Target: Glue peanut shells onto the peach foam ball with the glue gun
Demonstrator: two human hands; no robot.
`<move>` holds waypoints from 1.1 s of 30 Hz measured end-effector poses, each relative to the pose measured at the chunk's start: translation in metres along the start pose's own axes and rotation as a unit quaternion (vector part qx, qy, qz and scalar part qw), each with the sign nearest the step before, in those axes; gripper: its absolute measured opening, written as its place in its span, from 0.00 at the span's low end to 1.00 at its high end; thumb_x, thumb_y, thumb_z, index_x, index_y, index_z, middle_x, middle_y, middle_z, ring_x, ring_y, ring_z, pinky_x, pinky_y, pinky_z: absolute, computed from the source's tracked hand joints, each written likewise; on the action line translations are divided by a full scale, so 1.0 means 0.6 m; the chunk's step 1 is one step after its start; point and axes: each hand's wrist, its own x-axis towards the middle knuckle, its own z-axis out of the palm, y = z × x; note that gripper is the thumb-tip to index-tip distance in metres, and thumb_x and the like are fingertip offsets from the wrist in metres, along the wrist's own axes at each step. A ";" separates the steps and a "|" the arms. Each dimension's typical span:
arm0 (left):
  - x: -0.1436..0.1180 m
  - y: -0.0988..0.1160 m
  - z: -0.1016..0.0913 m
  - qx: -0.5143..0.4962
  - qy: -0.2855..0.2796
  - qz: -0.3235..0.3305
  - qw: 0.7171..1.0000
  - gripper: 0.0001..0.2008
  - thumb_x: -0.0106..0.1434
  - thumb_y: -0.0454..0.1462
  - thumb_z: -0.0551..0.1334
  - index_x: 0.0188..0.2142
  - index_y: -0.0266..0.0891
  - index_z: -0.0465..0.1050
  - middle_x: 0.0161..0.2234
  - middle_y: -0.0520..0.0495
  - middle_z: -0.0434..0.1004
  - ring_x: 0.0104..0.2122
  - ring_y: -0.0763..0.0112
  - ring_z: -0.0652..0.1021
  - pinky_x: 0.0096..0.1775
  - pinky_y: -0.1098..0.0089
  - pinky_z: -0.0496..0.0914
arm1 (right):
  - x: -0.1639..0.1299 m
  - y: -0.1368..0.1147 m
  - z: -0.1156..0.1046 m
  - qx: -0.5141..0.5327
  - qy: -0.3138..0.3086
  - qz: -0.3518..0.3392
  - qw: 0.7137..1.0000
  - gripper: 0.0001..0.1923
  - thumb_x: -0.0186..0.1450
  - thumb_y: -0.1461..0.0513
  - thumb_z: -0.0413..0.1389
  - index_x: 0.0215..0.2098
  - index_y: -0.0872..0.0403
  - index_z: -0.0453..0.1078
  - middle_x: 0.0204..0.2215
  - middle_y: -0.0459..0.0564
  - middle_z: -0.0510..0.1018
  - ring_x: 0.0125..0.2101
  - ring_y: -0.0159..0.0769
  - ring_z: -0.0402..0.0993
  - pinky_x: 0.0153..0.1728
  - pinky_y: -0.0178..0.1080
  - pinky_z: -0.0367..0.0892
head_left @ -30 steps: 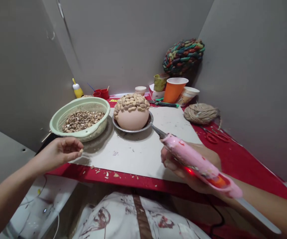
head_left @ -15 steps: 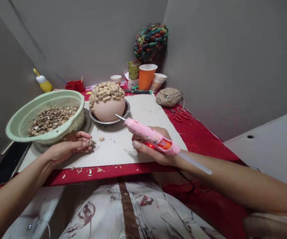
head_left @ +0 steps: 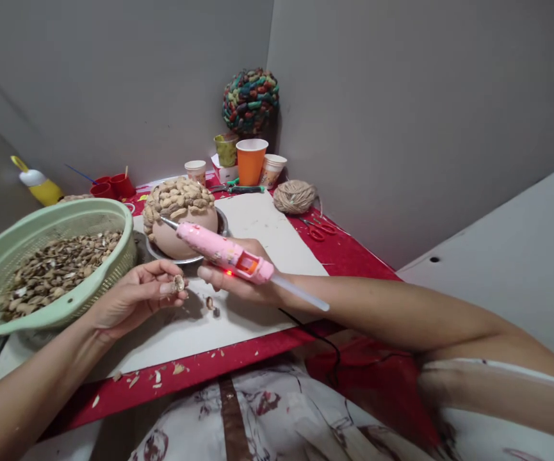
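Observation:
My left hand (head_left: 145, 291) pinches a peanut shell (head_left: 179, 282), its hollow side showing, just above the white board. In my right hand (head_left: 238, 272) is a pink hot glue gun (head_left: 223, 252) with a red light lit and a clear glue stick (head_left: 300, 292) jutting from its rear. The gun's metal tip points left, in front of a pale ball (head_left: 187, 238) whose upper part is covered in peanut shells (head_left: 180, 197). That ball rests in a metal bowl (head_left: 223, 224). A small piece of shell (head_left: 210, 302) is on or just above the board between my hands.
A green colander (head_left: 125, 237) of shells stands at left. At the back are an orange cup (head_left: 252, 163), paper cups (head_left: 273, 169), red cups (head_left: 123, 185) and a multicoloured ball (head_left: 250, 101). Twine (head_left: 294, 196) and red scissors (head_left: 317, 228) lie right. The white board (head_left: 262, 256) covers red cloth.
My left hand has risen off the board, bringing the peanut shell into clear sight. The glue gun is nearer my left hand. The whole view has turned slightly right.

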 end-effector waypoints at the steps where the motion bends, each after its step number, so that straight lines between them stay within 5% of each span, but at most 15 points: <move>1: 0.004 0.000 0.002 -0.005 -0.002 -0.001 1.000 0.14 0.47 0.34 0.81 0.33 0.37 0.84 0.28 0.48 0.84 0.28 0.70 0.84 0.35 0.76 0.80 | -0.001 0.005 0.003 0.010 -0.001 0.012 1.000 0.09 0.68 0.60 0.59 0.32 0.56 0.68 0.24 0.42 0.69 0.25 0.28 0.66 0.29 0.33 0.69; 8: 0.024 -0.002 0.018 -0.012 -0.008 0.033 0.999 0.13 0.47 0.35 0.81 0.32 0.38 0.84 0.29 0.50 0.85 0.28 0.72 0.83 0.35 0.76 0.79 | -0.017 0.024 0.005 0.013 0.015 0.053 0.998 0.08 0.67 0.60 0.61 0.33 0.57 0.71 0.28 0.46 0.76 0.27 0.29 0.70 0.29 0.32 0.70; 13: 0.024 -0.010 0.024 0.034 0.041 0.073 0.996 0.12 0.48 0.35 0.80 0.33 0.40 0.83 0.29 0.49 0.84 0.29 0.71 0.82 0.37 0.73 0.78 | -0.020 0.028 0.003 0.000 -0.002 0.076 0.997 0.13 0.65 0.56 0.65 0.35 0.58 0.72 0.28 0.46 0.76 0.26 0.30 0.71 0.28 0.34 0.69; 24: 0.020 -0.022 0.034 0.105 0.085 0.150 0.979 0.12 0.47 0.36 0.81 0.30 0.42 0.83 0.47 0.48 0.84 0.42 0.65 0.82 0.44 0.69 0.79 | -0.022 0.035 0.009 -0.020 -0.015 0.074 0.997 0.14 0.68 0.56 0.62 0.42 0.59 0.73 0.34 0.49 0.79 0.31 0.31 0.74 0.34 0.35 0.71; 33: 0.018 -0.026 0.043 0.051 0.032 0.110 0.992 0.22 0.53 0.37 0.78 0.46 0.42 0.77 0.35 0.50 0.81 0.27 0.71 0.79 0.31 0.71 0.76 | -0.017 0.028 0.009 0.025 0.016 0.096 0.995 0.10 0.65 0.58 0.61 0.39 0.58 0.72 0.29 0.45 0.75 0.27 0.28 0.69 0.31 0.33 0.69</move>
